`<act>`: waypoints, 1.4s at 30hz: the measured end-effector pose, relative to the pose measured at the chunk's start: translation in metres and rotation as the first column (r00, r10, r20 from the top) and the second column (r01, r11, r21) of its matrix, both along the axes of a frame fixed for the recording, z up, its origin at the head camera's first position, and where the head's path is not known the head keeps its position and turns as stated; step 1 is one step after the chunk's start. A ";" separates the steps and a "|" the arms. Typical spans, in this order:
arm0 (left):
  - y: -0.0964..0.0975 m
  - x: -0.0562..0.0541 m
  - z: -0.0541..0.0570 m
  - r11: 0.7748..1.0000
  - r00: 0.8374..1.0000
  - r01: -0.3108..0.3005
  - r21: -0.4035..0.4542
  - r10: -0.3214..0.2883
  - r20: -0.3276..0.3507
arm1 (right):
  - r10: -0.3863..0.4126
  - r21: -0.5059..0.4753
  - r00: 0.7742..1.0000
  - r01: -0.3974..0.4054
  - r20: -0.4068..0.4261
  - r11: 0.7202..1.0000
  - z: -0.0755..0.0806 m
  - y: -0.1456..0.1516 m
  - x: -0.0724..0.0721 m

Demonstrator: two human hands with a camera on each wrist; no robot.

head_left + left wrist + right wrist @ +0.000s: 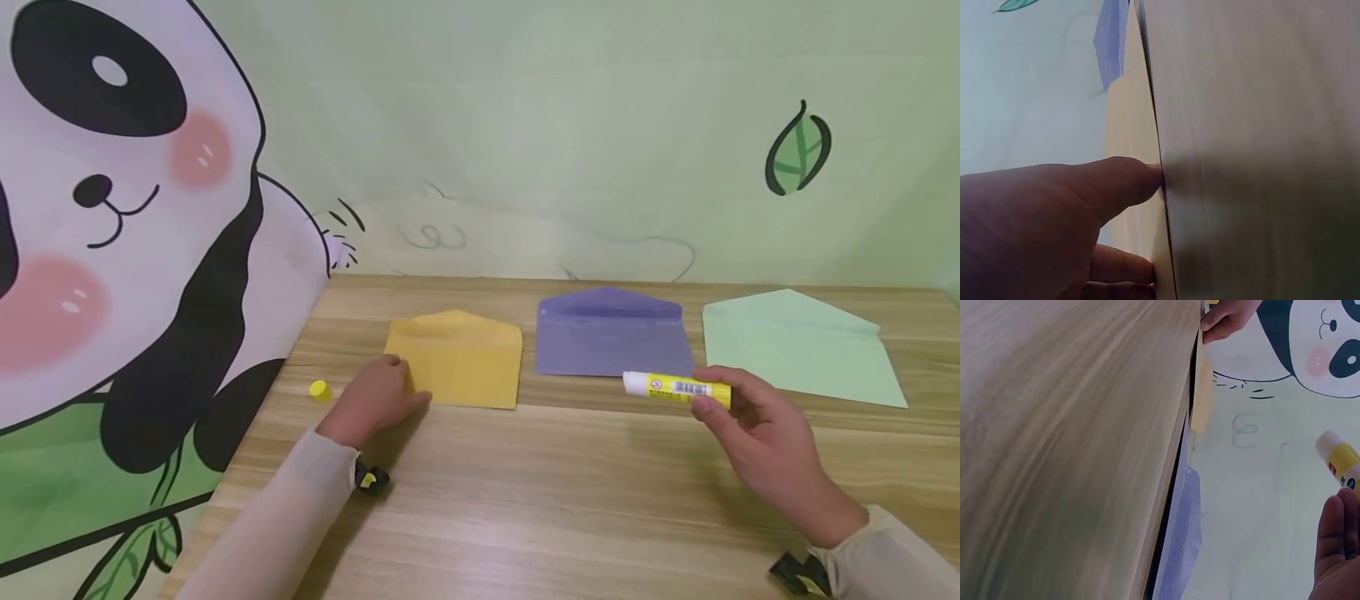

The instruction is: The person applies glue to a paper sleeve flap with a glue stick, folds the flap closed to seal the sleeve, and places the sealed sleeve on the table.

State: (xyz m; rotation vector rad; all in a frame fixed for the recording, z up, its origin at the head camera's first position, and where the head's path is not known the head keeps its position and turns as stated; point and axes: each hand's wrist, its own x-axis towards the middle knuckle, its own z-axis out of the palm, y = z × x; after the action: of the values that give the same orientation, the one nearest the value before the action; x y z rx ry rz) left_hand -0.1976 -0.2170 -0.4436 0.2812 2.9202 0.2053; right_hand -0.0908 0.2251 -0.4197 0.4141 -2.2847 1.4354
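Observation:
My right hand point(780, 450) pinches a glue stick point(678, 388) between thumb and fingers, holding it roughly level above the table. Its label is yellow and its uncapped white end points left. In the right wrist view, the white end of the glue stick point(1339, 450) shows beyond the fingertips. My left hand point(378, 400) rests on the left edge of a yellow envelope point(465, 367) whose flap stands unfolded at the back. Seen from the left wrist, the thumb point(1125, 178) and fingers press on that envelope's surface.
A purple envelope point(607, 342) and a pale green envelope point(802, 354) lie with flaps unfolded to the right of the yellow one. A small yellow cap point(320, 391) sits near the left edge of the wooden table point(510, 508). Behind rises a printed backdrop point(525, 150).

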 end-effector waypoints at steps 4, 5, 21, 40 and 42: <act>0.002 0.008 0.001 1.000 1.000 0.007 0.009 -0.007 0.005 | 0.003 0.000 1.000 -0.003 -0.005 1.000 -0.001 0.001 0.000; 0.002 0.010 0.001 1.000 1.000 0.008 0.007 -0.008 0.006 | 0.004 0.000 1.000 -0.004 -0.006 1.000 -0.001 0.001 -0.001; 0.011 0.047 0.009 0.996 0.999 0.048 -0.080 -0.047 0.011 | -0.021 0.012 1.000 0.021 -0.019 1.000 -0.002 0.000 -0.003; 0.015 0.056 0.005 0.989 0.994 0.102 -0.102 -0.106 -0.030 | -0.004 0.010 1.000 0.004 0.002 1.000 0.001 0.002 -0.001; 0.016 0.056 0.003 0.988 0.991 0.123 -0.096 -0.127 -0.040 | -0.003 0.011 1.000 0.003 0.001 1.000 0.000 0.002 -0.001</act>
State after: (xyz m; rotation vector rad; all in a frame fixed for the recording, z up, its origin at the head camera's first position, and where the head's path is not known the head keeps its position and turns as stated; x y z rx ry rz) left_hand -0.1414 -0.2008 -0.4407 0.4585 2.9341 0.0439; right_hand -0.0917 0.2275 -0.4195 0.4132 -2.2939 1.4223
